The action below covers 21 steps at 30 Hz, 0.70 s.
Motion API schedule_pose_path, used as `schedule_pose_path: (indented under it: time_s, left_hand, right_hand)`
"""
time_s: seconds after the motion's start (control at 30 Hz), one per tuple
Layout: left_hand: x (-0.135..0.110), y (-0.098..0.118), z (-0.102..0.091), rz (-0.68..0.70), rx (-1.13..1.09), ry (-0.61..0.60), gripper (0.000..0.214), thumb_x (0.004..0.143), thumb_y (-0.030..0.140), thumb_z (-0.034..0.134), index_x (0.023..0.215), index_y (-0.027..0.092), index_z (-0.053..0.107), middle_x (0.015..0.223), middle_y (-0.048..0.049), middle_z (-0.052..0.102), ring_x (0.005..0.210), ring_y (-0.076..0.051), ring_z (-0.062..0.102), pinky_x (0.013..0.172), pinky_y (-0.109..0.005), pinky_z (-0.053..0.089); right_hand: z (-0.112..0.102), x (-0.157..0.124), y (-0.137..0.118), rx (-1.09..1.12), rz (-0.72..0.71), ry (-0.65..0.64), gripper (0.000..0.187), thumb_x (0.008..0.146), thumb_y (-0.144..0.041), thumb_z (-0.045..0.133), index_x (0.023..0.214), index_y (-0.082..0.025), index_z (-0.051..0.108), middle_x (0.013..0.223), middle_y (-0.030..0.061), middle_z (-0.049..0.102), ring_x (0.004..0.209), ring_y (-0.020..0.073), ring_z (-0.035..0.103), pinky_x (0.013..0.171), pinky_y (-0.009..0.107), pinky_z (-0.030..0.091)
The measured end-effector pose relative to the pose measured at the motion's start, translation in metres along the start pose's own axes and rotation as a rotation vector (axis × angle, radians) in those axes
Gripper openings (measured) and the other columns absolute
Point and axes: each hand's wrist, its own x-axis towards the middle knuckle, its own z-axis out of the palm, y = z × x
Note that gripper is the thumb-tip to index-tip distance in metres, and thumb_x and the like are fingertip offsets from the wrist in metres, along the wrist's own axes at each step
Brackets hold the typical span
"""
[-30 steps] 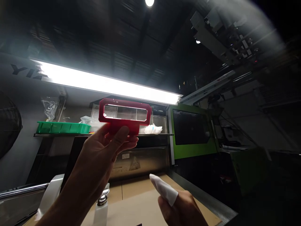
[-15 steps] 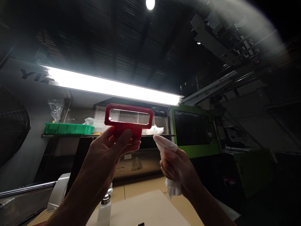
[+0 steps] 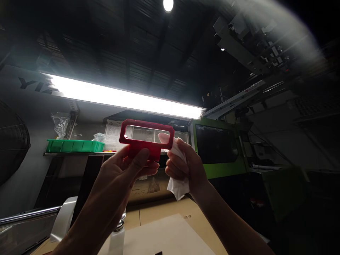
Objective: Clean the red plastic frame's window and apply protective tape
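A red plastic frame with a long window is held up before the lamp, its lower tab pinched by my left hand. A white cloth is gripped in my right hand, with part of it wrapped over a fingertip. That covered fingertip shows through the right end of the window, behind the frame. My right thumb is close to the frame's right edge; whether it touches I cannot tell. Below my left wrist stands a white bottle with a metal top, partly hidden by the forearm.
A bright tube lamp hangs above a shelf holding a green tray and plastic bags. Cardboard covers the surface below. A green machine stands to the right, a fan at the far left.
My right hand has moved left and up with the cloth, from apart to the frame's right end. The red frame in my left hand has tilted slightly.
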Motion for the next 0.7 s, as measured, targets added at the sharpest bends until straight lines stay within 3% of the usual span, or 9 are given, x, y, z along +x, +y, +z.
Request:
schedule_pose_path:
  time_s: [0.17, 0.47, 0.6, 0.7]
  left_hand:
    - [-0.001, -0.001, -0.002, 0.004, 0.008, 0.003, 0.030, 0.062, 0.038, 0.079, 0.084, 0.019, 0.071, 0.068, -0.0005, 0.073, 0.061, -0.013, 0.067, 0.057, -0.015, 0.055]
    - [-0.002, 0.000, -0.003, -0.022, 0.079, -0.017, 0.028, 0.067, 0.040, 0.076, 0.085, 0.020, 0.069, 0.067, -0.0002, 0.071, 0.063, -0.011, 0.064, 0.060, -0.014, 0.053]
    - [-0.005, 0.003, -0.002, -0.022, 0.095, -0.010, 0.025, 0.069, 0.037, 0.074, 0.086, 0.020, 0.069, 0.069, 0.0005, 0.070, 0.061, -0.010, 0.063, 0.058, -0.015, 0.052]
    - [-0.004, 0.002, -0.003, -0.032, 0.096, -0.003, 0.022, 0.069, 0.038, 0.074, 0.080, 0.020, 0.069, 0.063, 0.0022, 0.066, 0.060, -0.010, 0.061, 0.058, -0.014, 0.052]
  right_hand:
    - [0.001, 0.000, -0.004, -0.050, 0.025, -0.022, 0.028, 0.087, -0.039, 0.044, 0.086, -0.016, 0.061, 0.033, -0.0133, 0.026, 0.030, 0.0039, 0.012, 0.032, 0.020, 0.010]
    - [-0.001, 0.003, 0.000, -0.020, 0.011, -0.040, 0.037, 0.083, -0.043, 0.045, 0.053, -0.021, 0.043, 0.028, -0.0117, 0.019, 0.026, 0.0040, 0.012, 0.031, 0.022, 0.010]
    - [-0.006, 0.001, 0.004, 0.037, -0.101, 0.085, 0.032, 0.080, -0.039, 0.052, 0.055, -0.019, 0.046, 0.031, -0.0124, 0.023, 0.027, 0.0031, 0.010, 0.030, 0.019, 0.011]
    - [-0.009, 0.000, 0.007, 0.007, -0.068, 0.150, 0.037, 0.081, -0.041, 0.051, 0.052, -0.019, 0.045, 0.032, -0.0121, 0.024, 0.027, 0.0029, 0.011, 0.030, 0.020, 0.011]
